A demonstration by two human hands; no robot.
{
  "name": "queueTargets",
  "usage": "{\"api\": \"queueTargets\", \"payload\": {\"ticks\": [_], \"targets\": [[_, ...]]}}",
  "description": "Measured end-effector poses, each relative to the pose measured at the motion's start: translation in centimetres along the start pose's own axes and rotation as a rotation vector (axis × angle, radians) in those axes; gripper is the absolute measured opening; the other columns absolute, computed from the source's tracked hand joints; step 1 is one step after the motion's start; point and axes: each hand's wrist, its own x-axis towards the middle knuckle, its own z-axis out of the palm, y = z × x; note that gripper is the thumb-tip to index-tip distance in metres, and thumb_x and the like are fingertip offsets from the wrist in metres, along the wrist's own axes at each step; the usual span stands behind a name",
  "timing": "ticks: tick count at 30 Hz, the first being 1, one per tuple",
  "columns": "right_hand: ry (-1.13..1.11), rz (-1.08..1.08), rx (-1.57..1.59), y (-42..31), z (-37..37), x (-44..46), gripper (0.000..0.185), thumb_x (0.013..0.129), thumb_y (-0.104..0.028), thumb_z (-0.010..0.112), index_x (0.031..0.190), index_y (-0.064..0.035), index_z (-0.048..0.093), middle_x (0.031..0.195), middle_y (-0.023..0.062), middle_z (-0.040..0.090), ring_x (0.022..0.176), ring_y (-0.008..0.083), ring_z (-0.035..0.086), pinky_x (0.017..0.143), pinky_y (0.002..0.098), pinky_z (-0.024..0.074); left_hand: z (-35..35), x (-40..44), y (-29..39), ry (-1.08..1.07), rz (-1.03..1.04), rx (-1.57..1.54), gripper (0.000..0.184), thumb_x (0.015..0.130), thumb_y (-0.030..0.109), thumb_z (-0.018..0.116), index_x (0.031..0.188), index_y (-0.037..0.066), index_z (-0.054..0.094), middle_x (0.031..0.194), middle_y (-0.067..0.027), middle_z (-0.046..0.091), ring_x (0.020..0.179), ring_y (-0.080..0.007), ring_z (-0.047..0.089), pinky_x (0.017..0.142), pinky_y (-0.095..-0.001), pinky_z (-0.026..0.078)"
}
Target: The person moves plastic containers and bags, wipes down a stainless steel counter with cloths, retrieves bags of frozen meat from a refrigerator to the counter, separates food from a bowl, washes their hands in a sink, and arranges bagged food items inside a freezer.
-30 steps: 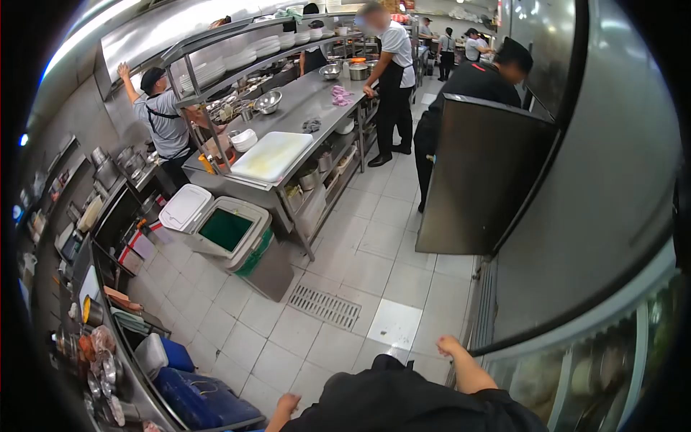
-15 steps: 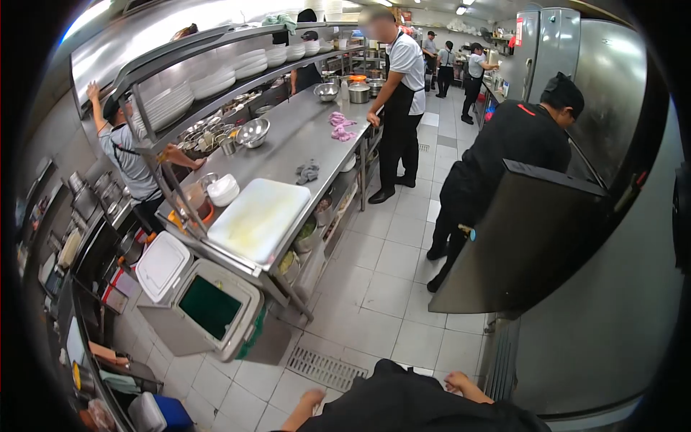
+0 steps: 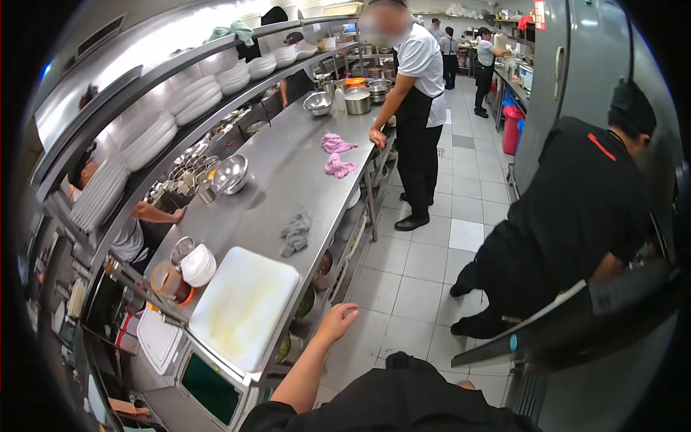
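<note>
Out front, the bare left forearm (image 3: 308, 373) was extended from a short black cloth sleeve (image 3: 268, 417), the bare left hand (image 3: 335, 324) ahead of it, fingers (image 3: 350, 309) loosely bent! To the right, just a sliver of bare right hand or forearm (image 3: 466, 386) peeked past the black-clothed torso (image 3: 407, 399), its pose unreadable.

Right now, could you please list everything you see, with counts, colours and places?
Steel counter: 1, silver, centre-left
Cutting board: 1, white, yellow-stained, counter's near end
Crumpled cloth: 1, grey, beyond the board
Bunched cloths: 2, pink, farther along the counter
Large steel bowls: at least 2, silver, on the counter
Plate stacks: several, white, above the counter
Bin: 1, grey, green inside, by counter's near end
Floor tiles: many, off-white, aisle
Open door: 1, dark, lower right
Co-workers: several, white, grey or black clothing, throughout
Left hand: 1, bare, empty, beside the counter's edge
Right hand: 1, almost hidden behind the black top
</note>
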Motion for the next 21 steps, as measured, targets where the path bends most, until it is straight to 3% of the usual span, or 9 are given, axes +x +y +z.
{"api": "queueTargets", "payload": {"ticks": [2, 3, 8, 13, 15, 18, 20, 21], "targets": [[0.032, 0.120, 0.039, -8.1, -3.0, 6.3, 0.017, 0.087, -0.017, 0.059, 0.092, -0.0027, 0.067, 0.078, 0.0128, 0.067, 0.065, 0.0229, 0.066, 0.054, 0.0380, 0.0530, -0.9, 4.5, 1.0, -0.002, 0.023, 0.015, 0.034, 0.091, 0.031, 0.063, 0.116, 0.009, 0.065, 0.110, -0.0113, 0.062, 0.082, -0.0184, 0.062, 0.079, -0.0305, 0.050], [0.110, 0.422, 0.249, -14.3, -3.7, 9.2, 0.020, 0.088, -0.018, 0.057, 0.097, -0.0022, 0.065, 0.081, 0.0122, 0.067, 0.065, 0.0215, 0.066, 0.054, 0.0364, 0.0532, -1.4, 6.4, 1.4, -0.002, 0.049, 0.026, 0.034, 0.091, 0.031, 0.063, 0.116, 0.009, 0.065, 0.112, -0.0112, 0.061, 0.080, -0.0177, 0.062, 0.078, -0.0301, 0.050], [0.082, 0.152, 0.410, -30.5, -8.6, 19.2, 0.023, 0.092, -0.023, 0.060, 0.108, -0.0056, 0.059, 0.081, 0.0086, 0.065, 0.069, 0.0181, 0.065, 0.057, 0.0336, 0.0545, -3.9, 17.1, 1.3, 0.058, -0.036, -0.046, 0.033, 0.089, 0.027, 0.065, 0.116, 0.008, 0.065, 0.119, -0.0115, 0.058, 0.080, -0.0174, 0.065, 0.080, -0.0305, 0.051], [0.121, 0.225, 0.472, -35.7, -13.2, 26.8, 0.021, 0.092, -0.020, 0.059, 0.107, -0.0058, 0.059, 0.080, 0.0082, 0.065, 0.060, 0.0166, 0.062, 0.049, 0.0313, 0.0496, -6.9, 32.4, -1.2, 0.230, 0.049, -0.046, 0.036, 0.087, 0.025, 0.067, 0.118, 0.008, 0.064, 0.131, -0.0168, 0.052, 0.082, -0.0175, 0.066, 0.083, -0.0317, 0.052], [0.182, 0.208, 0.221, -37.6, -15.4, 28.3, 0.017, 0.091, -0.018, 0.059, 0.102, -0.0056, 0.059, 0.076, 0.0071, 0.064, 0.056, 0.0150, 0.058, 0.045, 0.0297, 0.0449, -8.5, 40.0, -2.6, 0.268, 0.084, 0.046, 0.039, 0.085, 0.027, 0.069, 0.120, 0.010, 0.064, 0.134, -0.0182, 0.050, 0.092, -0.0223, 0.065, 0.086, -0.0343, 0.051], [0.239, 0.287, 0.171, -40.2, -19.3, 32.7, 0.013, 0.089, -0.016, 0.059, 0.099, -0.0067, 0.059, 0.068, 0.0062, 0.061, 0.051, 0.0141, 0.054, 0.042, 0.0289, 0.0398, -11.1, 52.7, -2.6, 0.358, 0.096, 0.229, 0.046, 0.084, 0.032, 0.069, 0.125, 0.013, 0.061, 0.138, -0.0180, 0.047, 0.115, -0.0299, 0.057, 0.093, -0.0370, 0.048], [0.238, 0.353, 0.146, -41.4, -21.2, 34.9, 0.012, 0.089, -0.016, 0.059, 0.097, -0.0070, 0.059, 0.066, 0.0061, 0.060, 0.050, 0.0144, 0.054, 0.040, 0.0292, 0.0388, -12.3, 60.6, -2.4, 0.436, 0.163, 0.277, 0.050, 0.082, 0.034, 0.070, 0.127, 0.015, 0.060, 0.142, -0.0183, 0.045, 0.128, -0.0319, 0.047, 0.103, -0.0451, 0.040], [0.263, 0.383, 0.224, -41.9, -22.6, 36.8, 0.011, 0.089, -0.016, 0.059, 0.096, -0.0075, 0.059, 0.065, 0.0064, 0.060, 0.048, 0.0151, 0.053, 0.039, 0.0297, 0.0373, -12.3, 63.9, -2.4, 0.440, 0.152, 0.273, 0.050, 0.082, 0.034, 0.070, 0.127, 0.015, 0.060, 0.142, -0.0183, 0.045, 0.128, -0.0319, 0.047, 0.103, -0.0451, 0.040]]}}
